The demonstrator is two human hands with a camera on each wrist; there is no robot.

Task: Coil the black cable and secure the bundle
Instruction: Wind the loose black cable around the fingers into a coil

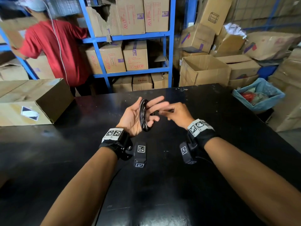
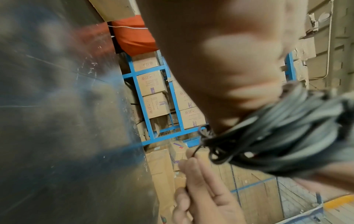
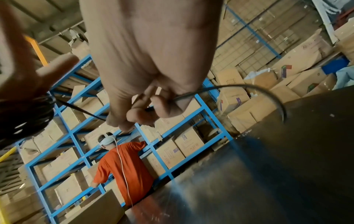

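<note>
The black cable is wound into a small coil that stands upright around the straight fingers of my left hand, palm up above the black table. Up close the coil is a thick, blurred bundle of several loops. My right hand is just right of the coil and pinches a loose strand. In the right wrist view its curled fingers grip the strand running from the coil, and the free tail arcs down to the table.
A long cardboard box lies on the table's left side. A person in a red shirt stands at blue shelves full of boxes behind the table. A blue-lined bin and stacked boxes stand at the right.
</note>
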